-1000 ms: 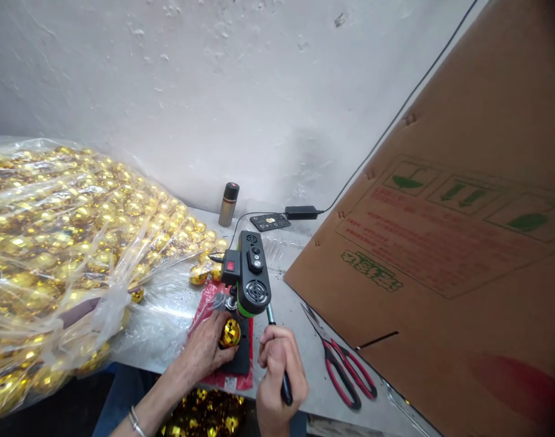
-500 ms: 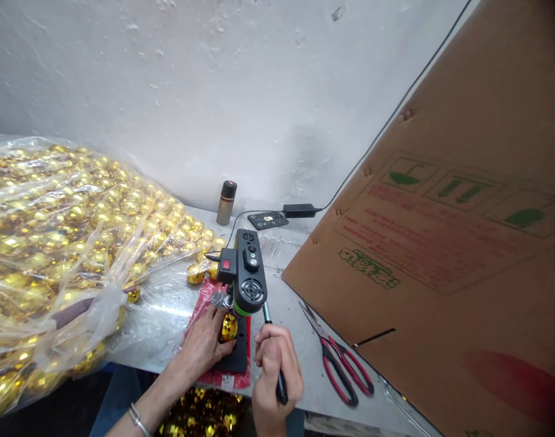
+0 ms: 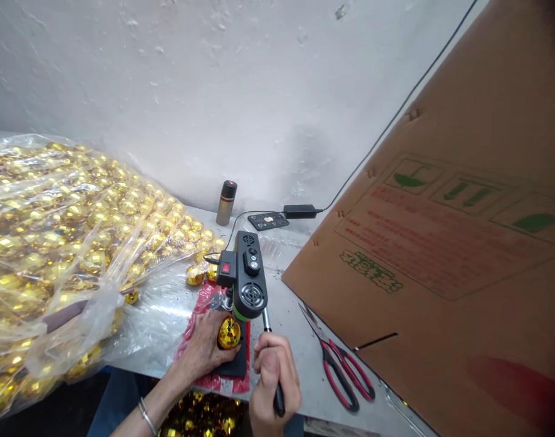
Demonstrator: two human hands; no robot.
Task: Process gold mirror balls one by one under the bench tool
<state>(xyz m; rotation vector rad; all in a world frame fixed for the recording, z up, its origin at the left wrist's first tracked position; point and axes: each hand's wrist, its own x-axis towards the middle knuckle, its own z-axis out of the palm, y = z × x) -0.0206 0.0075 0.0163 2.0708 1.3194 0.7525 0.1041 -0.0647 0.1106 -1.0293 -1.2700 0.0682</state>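
A shiny gold faceted ball (image 3: 229, 333) sits between the thumb and fingers of my left hand (image 3: 208, 346), just in front of the head of a small black bench press (image 3: 251, 276). Fans and a red switch show on the machine's top and side. Wrapped round the black grip of its lever (image 3: 279, 397) is my right hand (image 3: 275, 379), in a closed fist. Under the ball lies the black base (image 3: 234, 366) of the machine, on a red plastic sheet (image 3: 208, 383). The ball's underside is hidden.
A clear bag (image 3: 77, 243) full of gold balls covers the left side. Red-and-black scissors (image 3: 338, 361) lie at right, beside a large cardboard box (image 3: 441, 243). Behind stand a bottle (image 3: 226, 203), a phone-like black slab (image 3: 268, 221) and a power adapter (image 3: 299, 211). More gold balls (image 3: 199, 416) lie below the table edge.
The ball has come slightly toward me from under the machine's head, with my left hand around it, and more of it shows. My right fist and the lever have dropped a little.
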